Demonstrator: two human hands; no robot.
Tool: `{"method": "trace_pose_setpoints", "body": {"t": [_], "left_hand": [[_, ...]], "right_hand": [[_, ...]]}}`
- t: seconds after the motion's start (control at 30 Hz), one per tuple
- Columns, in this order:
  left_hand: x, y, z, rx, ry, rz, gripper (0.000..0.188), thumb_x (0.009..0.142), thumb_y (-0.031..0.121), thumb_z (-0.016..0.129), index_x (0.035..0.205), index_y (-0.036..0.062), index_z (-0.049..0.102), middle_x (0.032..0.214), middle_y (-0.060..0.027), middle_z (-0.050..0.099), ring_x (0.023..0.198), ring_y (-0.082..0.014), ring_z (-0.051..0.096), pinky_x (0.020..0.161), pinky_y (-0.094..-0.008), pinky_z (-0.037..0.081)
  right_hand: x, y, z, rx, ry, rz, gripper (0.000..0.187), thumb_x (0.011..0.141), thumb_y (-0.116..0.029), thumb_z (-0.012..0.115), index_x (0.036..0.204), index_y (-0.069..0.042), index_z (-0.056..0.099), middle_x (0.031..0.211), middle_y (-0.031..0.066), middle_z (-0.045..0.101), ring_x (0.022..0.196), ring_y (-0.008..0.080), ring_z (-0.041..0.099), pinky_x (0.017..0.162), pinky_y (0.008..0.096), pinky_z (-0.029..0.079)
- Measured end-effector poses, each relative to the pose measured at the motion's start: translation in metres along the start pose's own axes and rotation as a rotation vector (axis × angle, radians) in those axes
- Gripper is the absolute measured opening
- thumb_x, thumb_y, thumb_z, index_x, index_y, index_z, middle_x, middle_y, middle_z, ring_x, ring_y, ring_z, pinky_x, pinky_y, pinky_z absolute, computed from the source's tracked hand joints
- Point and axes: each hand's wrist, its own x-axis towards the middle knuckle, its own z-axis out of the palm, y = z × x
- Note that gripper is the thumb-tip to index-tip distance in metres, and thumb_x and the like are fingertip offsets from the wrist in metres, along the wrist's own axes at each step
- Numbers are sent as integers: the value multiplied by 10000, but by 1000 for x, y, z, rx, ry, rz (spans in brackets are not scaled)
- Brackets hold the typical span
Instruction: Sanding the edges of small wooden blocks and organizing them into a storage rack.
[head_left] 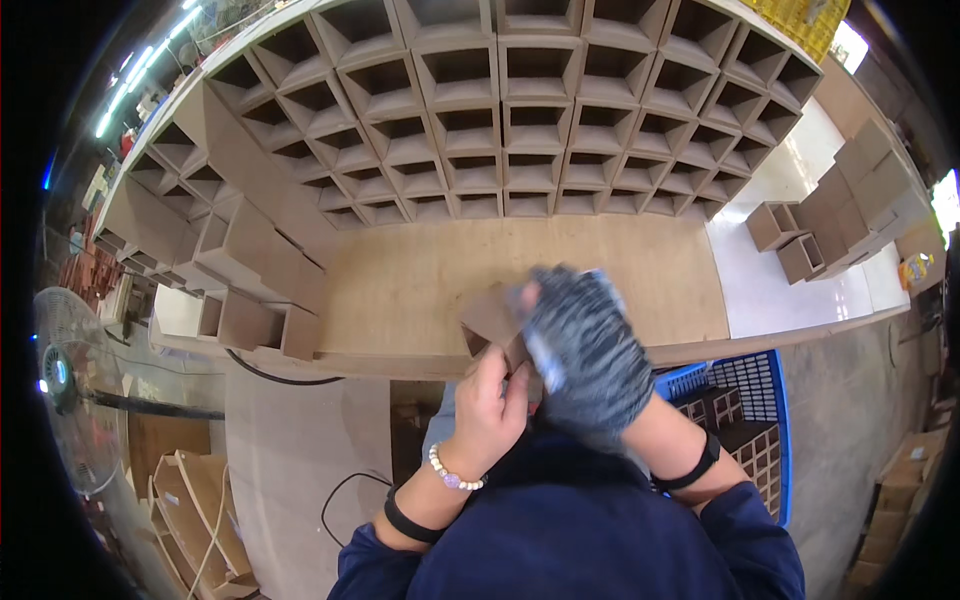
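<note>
At the near edge of the wooden bench [420,290], a small brown open-ended box [490,318] sits between my hands. My bare left hand [490,400], with a beaded bracelet on its wrist, grips the box's near end between thumb and fingers. Over the right side of the box is my right hand [585,340] in a grey knitted glove. Motion smears it, and most of its fingers are hidden under the back of the glove. Whether it holds anything of its own I cannot make out.
Rows of similar open boxes [470,125] stack up along the bench's far side. More stand at left [250,250] and right [845,200]. A blue plastic crate [782,440] with brown boxes is below the bench at right. A fan [75,390] stands at left.
</note>
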Motion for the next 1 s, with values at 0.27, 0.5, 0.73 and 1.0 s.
{"method": "trace_pose_setpoints", "body": {"t": [0.27,0.5,0.73,1.0], "left_hand": [[-2,2,7,202,-70,122,241,755,45,637,967,-23,547,787,-181,607,756,-383,582,670,-412,468],[-2,8,3,201,-95,58,99,784,2,587,818,-8,495,682,-167,554,641,-379,541,577,-429,429],[0,4,5,113,-30,126,88,789,-10,578,809,-7,492,659,-162,542,619,-382,531,573,-423,430],[-3,3,2,84,-36,60,113,768,-13,597,816,-7,494,679,-173,554,631,-380,540,570,-428,430]], "right_hand": [[-18,2,11,117,35,-5,475,780,-173,546,1236,-46,521,1263,175,515,1181,328,484,1053,447,308],[-9,33,38,40,-80,127,485,836,-200,475,1301,-62,465,1306,162,490,1201,311,471,1060,449,297],[-19,-3,11,259,23,-154,455,801,-200,527,1224,-33,526,1216,202,537,1167,333,496,1048,457,319],[-11,57,51,-113,46,140,449,809,-208,499,1234,-62,511,1265,159,526,1164,310,500,1020,450,338]]}}
